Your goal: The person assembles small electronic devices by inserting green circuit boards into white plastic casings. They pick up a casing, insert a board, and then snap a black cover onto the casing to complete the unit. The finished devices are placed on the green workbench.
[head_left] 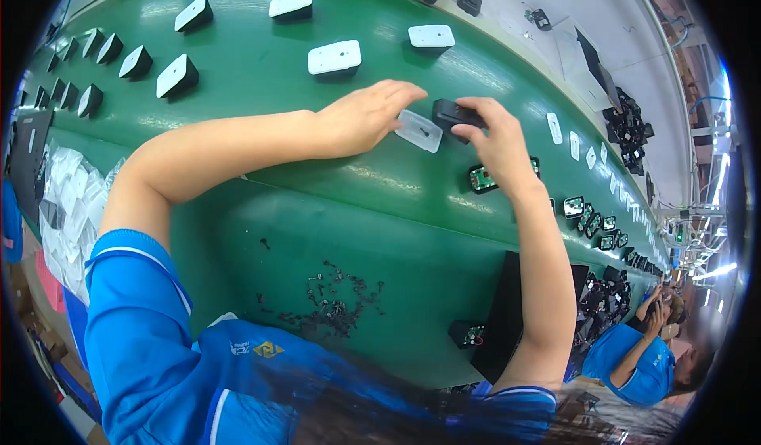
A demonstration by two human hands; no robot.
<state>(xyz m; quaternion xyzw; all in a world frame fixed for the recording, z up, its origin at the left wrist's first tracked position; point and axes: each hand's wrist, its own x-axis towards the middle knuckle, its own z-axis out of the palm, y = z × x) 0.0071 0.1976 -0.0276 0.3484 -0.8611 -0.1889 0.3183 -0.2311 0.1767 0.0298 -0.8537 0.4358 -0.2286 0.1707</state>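
My right hand [498, 134] grips a black plastic housing [453, 117] between thumb and fingers, above the green bench. Just left of it, a translucent white plastic cover [420, 132] with a small dark spot meets the fingers of my left hand [366, 117]. The left thumb is at the cover's edge, and the other fingers reach over toward the housing. Below my right hand lies a black housing with a green circuit board [481, 178], partly hidden by my wrist.
Several black housings with white lids [334, 58] stand across the far bench [254, 64]. Loose dark screws [333, 302] lie scattered near me. To the right run open housings with boards [572, 207] and white covers [554, 128]. Plastic-wrapped white parts [71, 207] sit left; a co-worker [634, 358] sits right.
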